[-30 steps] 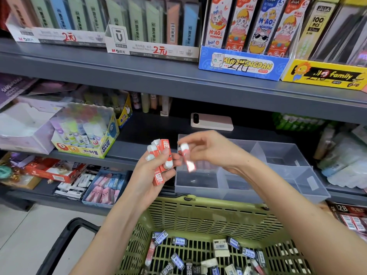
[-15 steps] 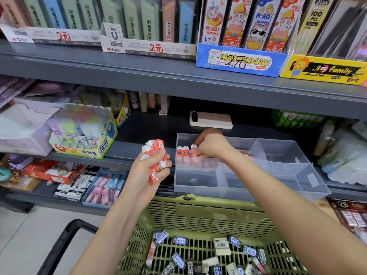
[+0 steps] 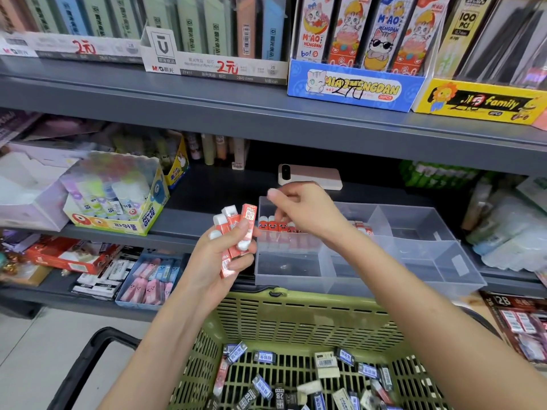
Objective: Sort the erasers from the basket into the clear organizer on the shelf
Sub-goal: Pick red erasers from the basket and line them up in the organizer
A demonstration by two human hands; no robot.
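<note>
Green plastic basket (image 3: 296, 318): sits below both of your grips, on your side of the shelf. Many dark-sleeved erasers (image 3: 264, 357) lie loose on its floor, so I judge the sort to be far from done.

Shelf (image 3: 207, 199): the dark board behind and beneath both grips. It carries the organizer.

Organizer (image 3: 429, 261): clear plastic, directly under your right grip and just right of your left one. You are filling its back-left compartment, which is the step in hand as I read it.

Right hand (image 3: 310, 216): it hovers over that compartment with the wrist bent and the fingers curled down toward the eraser tops. One fingertip points out to the left. I cannot tell whether the fingers pinch or touch anything.

Left hand (image 3: 213, 261): raised just left of the organizer's wall, palm toward you, fingers and thumb clamped round your supply.

Bunch of red-sleeved erasers (image 3: 236, 232): inside your left grip, white ends up.

Row of red erasers (image 3: 273, 225): stands on end under your right fingers. For the next move, reach across to the left grip and pinch one eraser off the bunch. Then stand it at the end of this row, easing your left grip without spilling the others.
</note>
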